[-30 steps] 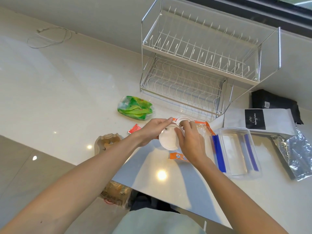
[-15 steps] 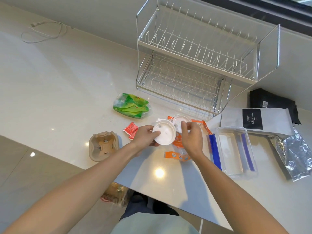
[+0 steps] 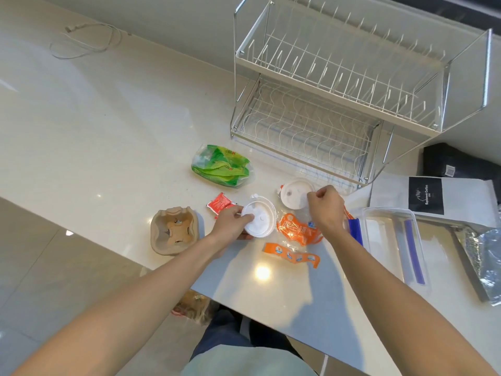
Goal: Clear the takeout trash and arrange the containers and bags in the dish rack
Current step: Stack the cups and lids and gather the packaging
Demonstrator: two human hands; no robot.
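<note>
the left hand point(image 3: 233, 222) pinches a round white cup lid point(image 3: 260, 219) at its 9 o'clock edge; the right hand point(image 3: 326, 208), fingers curled, grips a second white lid point(image 3: 294, 196), stained grey, at its 3 o'clock rim, both on the counter point(image 3: 108, 147) at 6 o'clock of the wire dish rack point(image 3: 339, 85).

A single wide-angle head-worn camera is looking forward and steeply down, close over the table point(image 3: 108, 147). The person's forearms are reaching up from the bottom corners toward frame centre, the dish rack point(image 3: 339, 90) is filling the upper right, and floor is showing at lower left.
</note>
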